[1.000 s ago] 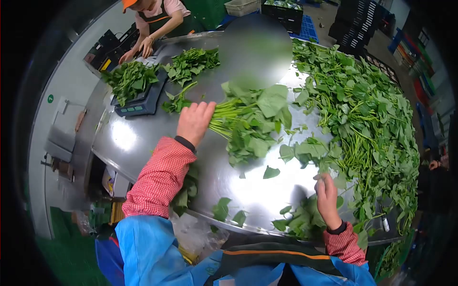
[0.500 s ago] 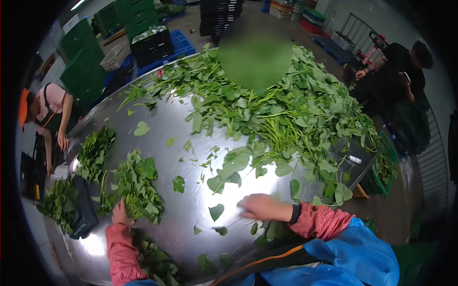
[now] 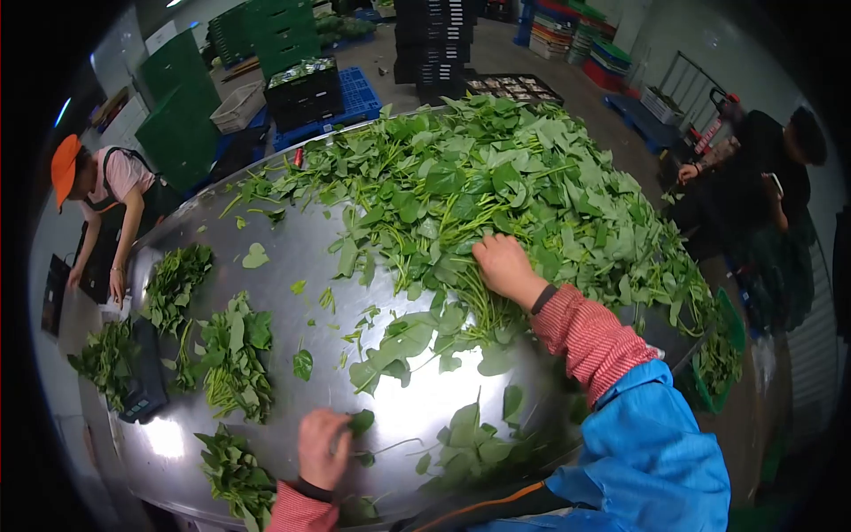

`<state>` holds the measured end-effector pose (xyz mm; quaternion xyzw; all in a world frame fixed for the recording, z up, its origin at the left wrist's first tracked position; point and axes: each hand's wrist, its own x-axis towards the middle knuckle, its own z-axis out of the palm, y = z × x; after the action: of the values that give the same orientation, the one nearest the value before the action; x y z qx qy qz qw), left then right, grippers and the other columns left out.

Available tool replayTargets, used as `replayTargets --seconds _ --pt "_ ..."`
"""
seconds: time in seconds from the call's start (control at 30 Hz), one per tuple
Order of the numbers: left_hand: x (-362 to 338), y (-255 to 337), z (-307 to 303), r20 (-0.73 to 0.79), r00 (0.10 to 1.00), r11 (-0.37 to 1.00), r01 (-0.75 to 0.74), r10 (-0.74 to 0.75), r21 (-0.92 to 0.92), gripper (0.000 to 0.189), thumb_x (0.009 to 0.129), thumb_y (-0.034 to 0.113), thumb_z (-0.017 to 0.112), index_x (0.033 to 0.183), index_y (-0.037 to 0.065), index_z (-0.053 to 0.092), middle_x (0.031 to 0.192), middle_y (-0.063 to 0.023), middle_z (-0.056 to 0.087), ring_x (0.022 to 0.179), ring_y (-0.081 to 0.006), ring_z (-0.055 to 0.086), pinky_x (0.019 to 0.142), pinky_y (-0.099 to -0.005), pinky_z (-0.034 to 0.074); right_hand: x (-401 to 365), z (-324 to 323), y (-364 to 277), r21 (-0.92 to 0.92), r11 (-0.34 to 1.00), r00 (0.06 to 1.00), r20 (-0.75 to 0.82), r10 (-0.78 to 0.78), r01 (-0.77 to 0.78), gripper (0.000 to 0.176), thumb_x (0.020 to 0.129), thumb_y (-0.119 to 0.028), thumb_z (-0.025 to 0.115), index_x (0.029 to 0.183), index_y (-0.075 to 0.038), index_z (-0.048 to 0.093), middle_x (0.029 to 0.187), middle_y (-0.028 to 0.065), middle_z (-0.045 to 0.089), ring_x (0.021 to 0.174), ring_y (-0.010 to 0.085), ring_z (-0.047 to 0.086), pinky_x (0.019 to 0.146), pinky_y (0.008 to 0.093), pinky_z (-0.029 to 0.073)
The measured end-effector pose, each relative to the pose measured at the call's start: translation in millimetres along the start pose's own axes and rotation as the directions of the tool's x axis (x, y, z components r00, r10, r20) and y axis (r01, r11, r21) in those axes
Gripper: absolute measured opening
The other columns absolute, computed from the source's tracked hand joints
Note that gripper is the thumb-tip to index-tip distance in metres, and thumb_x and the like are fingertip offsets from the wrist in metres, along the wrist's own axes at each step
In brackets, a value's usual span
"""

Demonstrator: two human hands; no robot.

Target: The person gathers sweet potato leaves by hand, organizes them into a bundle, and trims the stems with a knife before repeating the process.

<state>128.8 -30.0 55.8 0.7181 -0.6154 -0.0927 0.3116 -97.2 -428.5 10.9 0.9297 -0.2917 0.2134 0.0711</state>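
Note:
A big heap of leafy green stems (image 3: pixel 567 199) covers the far side of the metal table (image 3: pixel 292 257). My right hand (image 3: pixel 508 266) reaches into the heap's near edge, its fingers closed around some stems; the fingertips are partly hidden among leaves. Low in the middle, my left hand (image 3: pixel 324 448) is curled just above the table, with a green leaf (image 3: pixel 361 422) at its fingertips. A bunch of greens (image 3: pixel 238 359) lies to the left, and another bunch (image 3: pixel 235 479) sits nearer the table's front edge. Loose leaves (image 3: pixel 474 439) are scattered close to me.
On the left, more bunches lie beside and on a dark scale (image 3: pixel 142 372). A person in an orange cap (image 3: pixel 115 195) stands at that end. Another person in black (image 3: pixel 753 186) is on the right, near a green crate (image 3: pixel 729 355). Stacked crates (image 3: pixel 434 44) stand behind.
My right hand has moved up and away into the heap. My left hand has left the bunch on the left and come right, near the loose leaves. The view has shifted slightly.

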Motion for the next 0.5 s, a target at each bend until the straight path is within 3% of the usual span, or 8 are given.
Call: replayTargets --seconds 0.07,0.1,0.13,0.2,0.3,0.4,0.5 --pt "-16.3 13.2 37.9 -0.009 0.993 0.984 0.118 -0.121 -0.13 0.021 0.075 0.002 0.065 0.096 0.005 0.065 0.089 -0.011 0.063 0.088 -0.0299 0.06 0.079 -0.0371 0.047 0.5 -20.9 1.3 0.267 0.951 0.974 0.201 0.105 -0.157 0.016 0.078 -0.013 0.052 0.091 -0.003 0.051 0.073 0.0181 0.058 0.069 0.0391 0.058 0.064 0.051 0.044" --pt "-22.1 21.0 53.1 0.025 0.977 0.954 0.211 -0.21 -0.214 0.019 0.076 0.002 0.065 0.096 0.005 0.065 0.087 -0.011 0.063 0.083 -0.028 0.061 0.074 -0.0351 0.048 1.9 -33.0 3.8 0.379 0.88 0.951 0.221 0.216 -0.288 0.018 0.079 -0.013 0.051 0.093 -0.002 0.048 0.071 0.0208 0.059 0.067 0.0414 0.059 0.063 0.0524 0.045" --pt "-24.4 30.8 65.8 0.065 0.953 0.907 0.302 -0.296 -0.294 0.018 0.078 0.002 0.065 0.096 0.005 0.066 0.085 -0.0111 0.063 0.079 -0.0262 0.062 0.069 -0.033 0.049 7.5 -41.9 12.6 0.364 0.871 0.938 0.229 0.26 -0.331 0.017 0.079 -0.012 0.053 0.092 -0.002 0.047 0.07 0.0199 0.058 0.067 0.0398 0.059 0.061 0.0508 0.045" --pt "-22.1 47.4 89.0 0.053 0.947 0.874 0.314 -0.318 -0.372 0.018 0.08 0.002 0.064 0.097 0.004 0.066 0.082 -0.0103 0.064 0.073 -0.0239 0.062 0.064 -0.0309 0.048 26.2 -61.1 25.1 0.229 0.971 0.998 0.034 0.059 -0.065 0.016 0.075 -0.011 0.056 0.088 -0.003 0.049 0.068 0.0166 0.057 0.065 0.037 0.058 0.06 0.0486 0.046" --pt "-5.7 77.5 115.6 0.074 0.921 0.815 0.374 -0.382 -0.443 0.019 0.079 0.002 0.065 0.098 0.005 0.066 0.083 -0.0107 0.064 0.075 -0.0239 0.063 0.066 -0.0305 0.049 60.2 -40.6 26.2 0.141 0.937 0.945 -0.107 -0.308 0.321 0.012 0.073 -0.011 0.057 0.082 -0.005 0.052 0.068 0.0125 0.055 0.067 0.0331 0.057 0.059 0.0445 0.046" --pt "4.8 89.4 136.3 0.101 0.933 0.818 0.352 -0.345 -0.455 0.02 0.079 0.002 0.065 0.099 0.005 0.066 0.084 -0.011 0.065 0.076 -0.0238 0.064 0.067 -0.0302 0.05 70.4 6.0 17.0 -0.009 0.928 0.924 -0.082 -0.373 0.374 0.011 0.07 -0.011 0.059 0.078 -0.006 0.053 0.075 0.0126 0.052 0.075 0.0298 0.054 0.07 0.0395 0.044" --pt "-0.6 84.2 149.6 0.101 0.95 0.812 0.304 -0.294 -0.498 0.02 0.079 0.003 0.065 0.099 0.006 0.067 0.087 -0.0107 0.066 0.074 -0.0239 0.064 0.064 -0.0304 0.05 67.2 1.8 9.5 0.063 0.899 0.9 -0.085 -0.428 0.434 0.012 0.071 -0.01 0.057 0.081 -0.006 0.054 0.076 0.0129 0.051 0.075 0.0287 0.054 0.073 0.0399 0.042"
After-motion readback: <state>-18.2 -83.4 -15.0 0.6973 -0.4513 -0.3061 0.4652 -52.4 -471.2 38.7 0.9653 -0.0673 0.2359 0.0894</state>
